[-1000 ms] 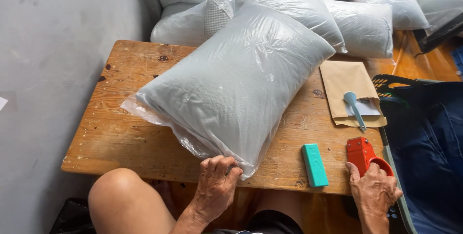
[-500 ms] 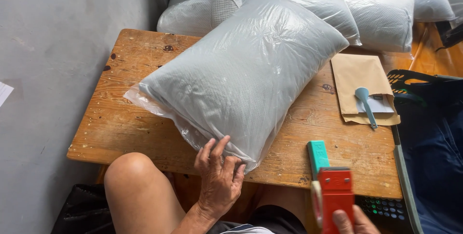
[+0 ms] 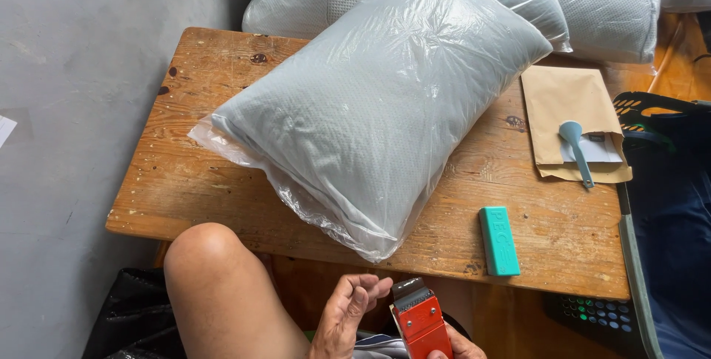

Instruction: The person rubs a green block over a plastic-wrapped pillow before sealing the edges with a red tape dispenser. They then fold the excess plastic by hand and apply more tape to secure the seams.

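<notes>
Below the tabletop (image 3: 185,181) edge, the right hand (image 3: 452,346) has its grip clamped on a red tape dispenser (image 3: 420,320), the left hand (image 3: 346,316) curled open beside it, near a bagged pillow (image 3: 385,100) above grey floor (image 3: 67,107).

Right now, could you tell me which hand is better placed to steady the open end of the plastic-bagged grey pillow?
Left, probably: the left hand is empty and open below the bag's open end; the right hand holds the red tape dispenser.

Right hand (image 3: 453,346) mostly cut by bottom edge beneath red tape dispenser (image 3: 421,320), grip unclear, stacked plastic-wrapped grey pillows (image 3: 607,4) cropped at top edge, dark plastic basket (image 3: 652,107) cropped right.
</notes>
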